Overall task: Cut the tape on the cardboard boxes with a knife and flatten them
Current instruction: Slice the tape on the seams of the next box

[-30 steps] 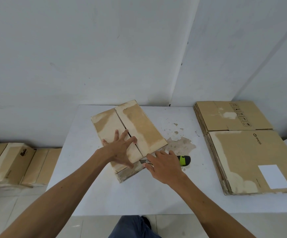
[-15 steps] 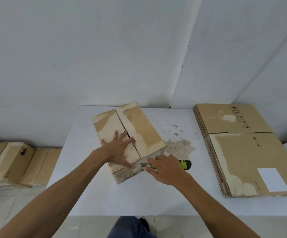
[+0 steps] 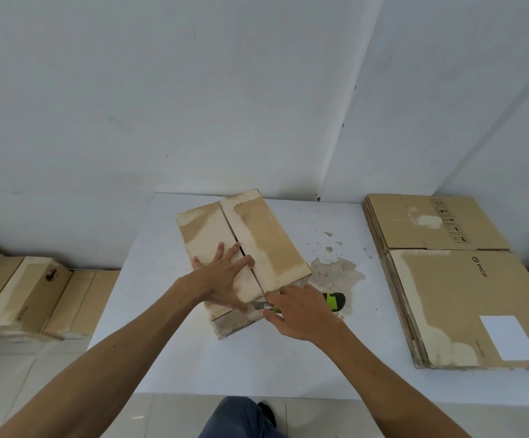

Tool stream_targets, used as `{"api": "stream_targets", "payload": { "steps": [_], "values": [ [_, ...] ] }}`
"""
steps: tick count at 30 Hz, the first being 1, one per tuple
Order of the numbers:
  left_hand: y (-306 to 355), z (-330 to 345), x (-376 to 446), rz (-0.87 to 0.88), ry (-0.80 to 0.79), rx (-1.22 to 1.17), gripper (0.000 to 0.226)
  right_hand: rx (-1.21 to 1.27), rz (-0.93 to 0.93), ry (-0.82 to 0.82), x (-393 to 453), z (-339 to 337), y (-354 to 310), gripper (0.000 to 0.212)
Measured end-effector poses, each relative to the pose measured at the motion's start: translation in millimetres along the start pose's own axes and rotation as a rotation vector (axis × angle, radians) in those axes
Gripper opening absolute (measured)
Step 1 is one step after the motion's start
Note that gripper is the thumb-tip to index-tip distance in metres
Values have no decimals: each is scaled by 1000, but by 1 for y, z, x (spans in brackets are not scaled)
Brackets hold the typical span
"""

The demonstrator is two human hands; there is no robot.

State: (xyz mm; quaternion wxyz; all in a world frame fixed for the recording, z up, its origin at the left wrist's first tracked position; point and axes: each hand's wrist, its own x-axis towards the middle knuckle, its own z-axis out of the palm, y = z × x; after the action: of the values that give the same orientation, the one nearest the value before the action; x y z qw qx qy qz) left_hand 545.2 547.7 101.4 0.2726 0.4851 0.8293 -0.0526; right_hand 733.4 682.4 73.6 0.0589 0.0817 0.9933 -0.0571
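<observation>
A closed cardboard box [image 3: 256, 235] lies on the white table [image 3: 256, 365], its two top flaps meeting at a centre seam. My left hand [image 3: 222, 279] presses flat on the left flap with fingers spread. My right hand [image 3: 301, 311] grips a utility knife [image 3: 335, 301] with a green and black handle at the box's near right corner. The blade tip shows beside my fingers, level with the near end of the seam.
A stack of flattened boxes [image 3: 456, 279] fills the right side of the table. More cardboard boxes [image 3: 32, 292] sit on the floor at the left. A worn patch [image 3: 335, 273] marks the table next to the box. Walls stand close behind.
My right hand with the knife has shifted slightly left toward the near end of the seam. My left hand stays pressed on the left flap.
</observation>
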Motion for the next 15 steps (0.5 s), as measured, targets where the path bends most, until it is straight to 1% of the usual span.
{"api": "stream_targets", "payload": {
  "steps": [3, 11, 15],
  "values": [
    [1, -1, 2, 0, 3, -16, 97, 8, 18, -18, -1, 1, 0, 44],
    [1, 3, 4, 1, 12, -19, 98, -21, 103, 43, -3, 5, -11, 46],
    [2, 4, 5, -1, 26, -28, 101, -31, 194, -1, -3, 3, -13, 46]
  ]
}}
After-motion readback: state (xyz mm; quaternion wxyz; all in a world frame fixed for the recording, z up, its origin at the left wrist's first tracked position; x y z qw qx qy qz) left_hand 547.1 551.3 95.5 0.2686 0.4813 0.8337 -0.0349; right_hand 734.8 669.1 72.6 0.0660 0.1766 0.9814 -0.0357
